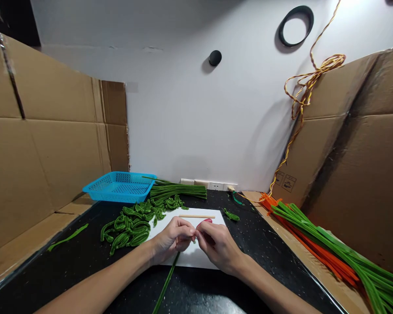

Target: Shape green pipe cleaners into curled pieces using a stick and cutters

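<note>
My left hand (pixel 173 239) and my right hand (pixel 218 244) meet fingertip to fingertip over a white sheet (pixel 196 257) on the black table. Both are closed in a pinch on a green pipe cleaner (pixel 165 285), whose long end trails down toward me between my forearms. A thin wooden stick (pixel 197 216) lies on the far part of the sheet. A small red object (pixel 208 220) peeks out just behind my right hand's fingers. Left of the sheet sits a pile of bent green pipe cleaner pieces (pixel 134 222).
A blue mesh basket (pixel 120 186) stands at the back left beside a bundle of straight green pipe cleaners (pixel 178 190). Long green and orange pipe cleaners (pixel 327 253) lie along the right. Cardboard walls (pixel 36 152) flank both sides. A yellow cord (pixel 301 96) hangs on the wall.
</note>
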Tool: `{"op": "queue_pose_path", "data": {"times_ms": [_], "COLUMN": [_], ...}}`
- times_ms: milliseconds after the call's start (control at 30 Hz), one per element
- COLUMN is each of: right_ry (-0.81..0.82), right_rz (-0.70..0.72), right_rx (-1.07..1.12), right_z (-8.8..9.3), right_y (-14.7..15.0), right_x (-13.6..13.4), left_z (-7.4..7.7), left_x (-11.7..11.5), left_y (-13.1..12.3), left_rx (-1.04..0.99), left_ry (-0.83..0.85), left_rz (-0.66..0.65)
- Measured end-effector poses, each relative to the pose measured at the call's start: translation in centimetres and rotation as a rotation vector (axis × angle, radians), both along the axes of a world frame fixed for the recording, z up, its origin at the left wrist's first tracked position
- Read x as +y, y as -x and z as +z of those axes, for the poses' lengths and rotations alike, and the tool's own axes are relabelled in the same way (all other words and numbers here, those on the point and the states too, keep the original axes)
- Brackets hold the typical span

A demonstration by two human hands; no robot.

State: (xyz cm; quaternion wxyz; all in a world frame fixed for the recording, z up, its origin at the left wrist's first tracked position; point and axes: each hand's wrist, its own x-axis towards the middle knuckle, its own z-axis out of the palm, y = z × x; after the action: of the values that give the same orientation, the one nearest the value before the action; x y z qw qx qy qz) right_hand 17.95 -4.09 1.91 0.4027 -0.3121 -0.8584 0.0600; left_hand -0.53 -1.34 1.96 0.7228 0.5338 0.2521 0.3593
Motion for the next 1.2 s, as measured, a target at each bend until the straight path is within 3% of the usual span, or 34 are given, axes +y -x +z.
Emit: {"op": "queue_pose_path", "data": {"times_ms": [267,567,700,933,1200], "right_ry": [0.354,0.443,0.388,0.393,0.553], "right_rz": [-0.013,-0.007,-0.001,0.013,0.093], "right_rx": [0.223,0.321,0.232,0.181,0.374], "right_z": [0.15,-0.04,0.27,0.06,0.22], "right_y": [0.37,0.31,0.31,0.28,0.82], "right_x": [0.29,0.39,0.26,0.35,0.24], "left_z": [0.19,0.53,0.4,-0.27,0.22], "left_x": [0.05,-0.71,-0.46,-0.26,-0.6], "left_y": [0.01,-0.24,-0.14,-0.36,-0.39], "left_rx": [0.103,0.154,0.112,0.011,-0.028], "left_ry": [-0.341,-0.597,-0.506,-0.119,-0.055], "left_rz": [0.177,0.27,0.262,0.181,0.126]}}
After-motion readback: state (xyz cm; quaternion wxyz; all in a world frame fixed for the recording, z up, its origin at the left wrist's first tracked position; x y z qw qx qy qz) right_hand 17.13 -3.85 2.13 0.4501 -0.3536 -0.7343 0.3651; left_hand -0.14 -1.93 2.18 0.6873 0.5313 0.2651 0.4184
